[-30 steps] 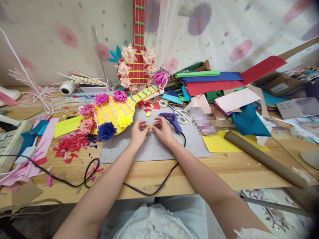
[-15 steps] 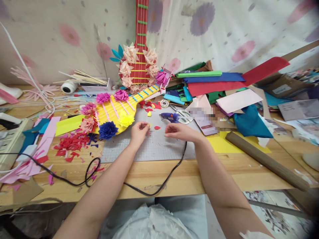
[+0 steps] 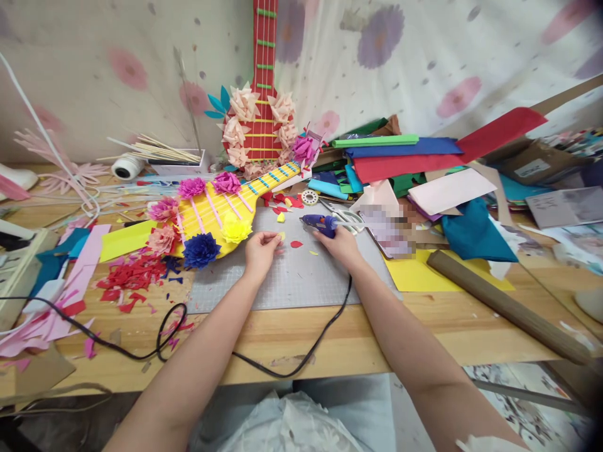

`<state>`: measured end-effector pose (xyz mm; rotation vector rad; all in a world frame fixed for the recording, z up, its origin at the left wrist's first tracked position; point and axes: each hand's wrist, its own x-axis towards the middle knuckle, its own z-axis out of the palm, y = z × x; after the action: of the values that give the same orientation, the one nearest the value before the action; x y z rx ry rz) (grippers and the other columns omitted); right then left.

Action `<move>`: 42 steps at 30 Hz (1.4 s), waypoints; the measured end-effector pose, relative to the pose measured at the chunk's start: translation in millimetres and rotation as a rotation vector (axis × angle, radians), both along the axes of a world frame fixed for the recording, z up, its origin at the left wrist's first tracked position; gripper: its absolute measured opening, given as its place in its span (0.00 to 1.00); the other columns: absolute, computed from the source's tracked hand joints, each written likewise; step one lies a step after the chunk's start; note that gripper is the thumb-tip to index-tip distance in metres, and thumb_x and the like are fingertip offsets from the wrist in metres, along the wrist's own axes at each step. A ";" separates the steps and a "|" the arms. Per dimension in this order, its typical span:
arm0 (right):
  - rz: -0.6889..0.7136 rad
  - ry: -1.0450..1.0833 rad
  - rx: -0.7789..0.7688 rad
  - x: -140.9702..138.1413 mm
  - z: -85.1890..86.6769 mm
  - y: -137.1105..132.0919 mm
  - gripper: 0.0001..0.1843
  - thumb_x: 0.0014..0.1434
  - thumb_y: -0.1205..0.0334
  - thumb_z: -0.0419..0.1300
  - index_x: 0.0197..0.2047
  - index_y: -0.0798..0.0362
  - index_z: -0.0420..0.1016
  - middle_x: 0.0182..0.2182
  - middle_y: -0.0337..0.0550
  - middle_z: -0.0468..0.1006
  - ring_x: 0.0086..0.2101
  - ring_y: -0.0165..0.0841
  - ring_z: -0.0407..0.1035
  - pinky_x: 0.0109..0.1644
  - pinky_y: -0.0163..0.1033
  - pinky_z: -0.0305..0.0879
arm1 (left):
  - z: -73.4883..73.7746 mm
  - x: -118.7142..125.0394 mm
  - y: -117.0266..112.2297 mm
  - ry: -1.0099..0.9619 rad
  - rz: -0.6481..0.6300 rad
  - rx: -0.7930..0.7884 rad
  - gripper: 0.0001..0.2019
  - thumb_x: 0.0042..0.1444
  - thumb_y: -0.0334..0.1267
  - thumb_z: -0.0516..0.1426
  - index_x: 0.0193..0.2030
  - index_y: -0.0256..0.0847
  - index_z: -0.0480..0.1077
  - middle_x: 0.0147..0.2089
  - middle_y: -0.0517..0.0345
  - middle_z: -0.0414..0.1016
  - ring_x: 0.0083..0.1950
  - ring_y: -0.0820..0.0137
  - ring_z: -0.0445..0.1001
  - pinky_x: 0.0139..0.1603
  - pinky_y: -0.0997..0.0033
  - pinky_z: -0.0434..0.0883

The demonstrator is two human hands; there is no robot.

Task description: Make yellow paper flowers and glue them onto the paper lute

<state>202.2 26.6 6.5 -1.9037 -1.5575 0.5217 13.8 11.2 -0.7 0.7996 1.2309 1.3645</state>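
My left hand [image 3: 260, 250] rests on the grey cutting mat [image 3: 292, 276], its fingers pinched on a small yellow paper piece [image 3: 281, 236]. My right hand [image 3: 342, 243] is wrapped round the handle of the blue glue gun [image 3: 316, 222], which lies on the mat. A red paper petal [image 3: 296, 244] sits between the two hands. Just left of my left hand is a yellow paper guitar [image 3: 221, 210] decorated with paper flowers, including a yellow one [image 3: 235, 229] and a dark blue one [image 3: 201, 250].
A red paper guitar [image 3: 262, 94] leans on the back wall. Scissors [image 3: 346, 216] lie behind the glue gun. Stacked coloured paper [image 3: 405, 157] fills the right. A brown paper roll [image 3: 509, 307] lies at the front right. The gun's black cord [image 3: 282, 367] loops over the table edge. Red scraps [image 3: 132, 276] litter the left.
My right hand let go of the yellow piece, moved right and away, and closed on the glue gun's handle. The left hand stayed in place with the piece.
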 end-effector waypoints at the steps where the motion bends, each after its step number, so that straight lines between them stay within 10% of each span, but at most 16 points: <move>1: -0.008 0.065 0.030 -1.4 -0.6 -1.9 0.21 0.45 0.43 0.61 0.29 0.54 0.73 0.27 0.47 0.75 0.30 0.38 0.68 0.32 0.40 0.61 | 0.4 0.0 0.3 0.004 0.006 -0.006 0.07 0.42 0.32 0.62 0.28 0.34 0.69 0.24 0.59 0.72 0.27 0.74 0.73 0.24 0.74 0.73; 6: 0.143 0.468 0.012 2.0 7.4 -16.1 0.23 0.43 0.42 0.62 0.31 0.55 0.73 0.23 0.41 0.73 0.23 0.31 0.65 0.28 0.38 0.61 | 1.7 0.3 2.2 0.032 0.014 -0.015 0.05 0.43 0.31 0.60 0.28 0.34 0.68 0.25 0.59 0.71 0.28 0.73 0.73 0.23 0.74 0.73; 13: 0.350 0.434 -0.070 3.4 3.6 -23.7 0.22 0.45 0.41 0.62 0.31 0.52 0.73 0.17 0.36 0.68 0.24 0.31 0.65 0.28 0.37 0.62 | -2.8 -0.8 2.1 0.061 0.024 -0.013 0.06 0.42 0.33 0.60 0.27 0.36 0.67 0.24 0.61 0.69 0.28 0.72 0.73 0.23 0.73 0.73; 42: 0.342 0.356 -0.026 -1.4 3.1 -24.8 0.22 0.47 0.43 0.61 0.39 0.51 0.74 0.30 0.41 0.77 0.32 0.36 0.70 0.37 0.40 0.66 | -6.0 -1.2 1.2 0.122 0.015 -0.006 0.06 0.43 0.33 0.61 0.27 0.36 0.67 0.23 0.62 0.68 0.26 0.73 0.72 0.22 0.74 0.73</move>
<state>200.8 1.8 9.6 -1.4637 -1.6398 0.9743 12.6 12.4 -6.6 0.8816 1.3376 1.3393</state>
